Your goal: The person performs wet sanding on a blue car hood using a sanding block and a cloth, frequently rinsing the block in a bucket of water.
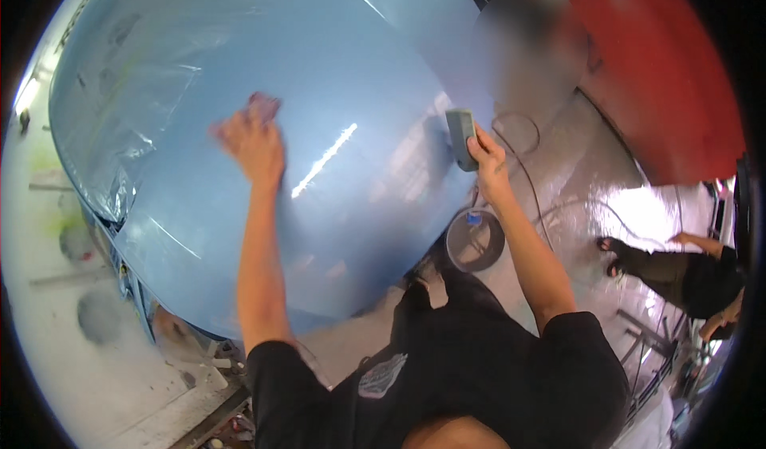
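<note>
Left hand [254, 142] presses a reddish pad [264, 106] flat on the blue panel [351, 74]; right hand [488, 162], at 3 o'clock, grip wrapped round a grey block [460, 134].

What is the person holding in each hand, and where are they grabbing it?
The right hand holds a grey block, fingers wrapped round its lower end, against the blue panel. The left hand presses a small reddish pad flat under its fingers; it is blurred.
</note>
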### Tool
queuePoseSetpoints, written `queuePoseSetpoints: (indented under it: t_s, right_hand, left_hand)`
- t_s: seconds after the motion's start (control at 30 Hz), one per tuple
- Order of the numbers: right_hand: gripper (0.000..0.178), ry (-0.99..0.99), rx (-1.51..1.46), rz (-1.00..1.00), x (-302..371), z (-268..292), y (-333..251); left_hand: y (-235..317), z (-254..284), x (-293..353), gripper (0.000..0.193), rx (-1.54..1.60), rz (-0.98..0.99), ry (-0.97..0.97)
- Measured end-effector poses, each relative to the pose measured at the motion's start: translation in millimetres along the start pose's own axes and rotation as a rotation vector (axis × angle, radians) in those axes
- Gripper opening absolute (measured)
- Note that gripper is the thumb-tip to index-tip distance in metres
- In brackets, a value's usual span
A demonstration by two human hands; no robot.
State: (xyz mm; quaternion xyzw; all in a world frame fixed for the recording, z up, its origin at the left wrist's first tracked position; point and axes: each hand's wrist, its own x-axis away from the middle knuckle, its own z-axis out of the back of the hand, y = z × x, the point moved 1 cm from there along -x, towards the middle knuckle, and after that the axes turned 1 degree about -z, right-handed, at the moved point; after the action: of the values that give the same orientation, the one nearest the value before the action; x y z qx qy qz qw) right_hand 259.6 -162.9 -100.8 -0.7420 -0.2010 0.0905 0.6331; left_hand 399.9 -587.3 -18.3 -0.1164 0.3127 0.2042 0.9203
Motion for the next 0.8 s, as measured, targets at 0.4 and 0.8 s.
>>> queuePoseSetpoints:
  t_s: [0.4, 0.8]
  right_hand:
    - [0.05, -0.265, -0.795, -0.098, 76, 61, -61]
    - [0.068, -0.066, -0.461, 0.023, 150, -30, -98]
  left_hand:
    - [176, 1, 38, 0.05, 0.408, -0.564, -0.337]
    - [189, 190, 93, 0.084, 0.997, -0.226, -0.398]
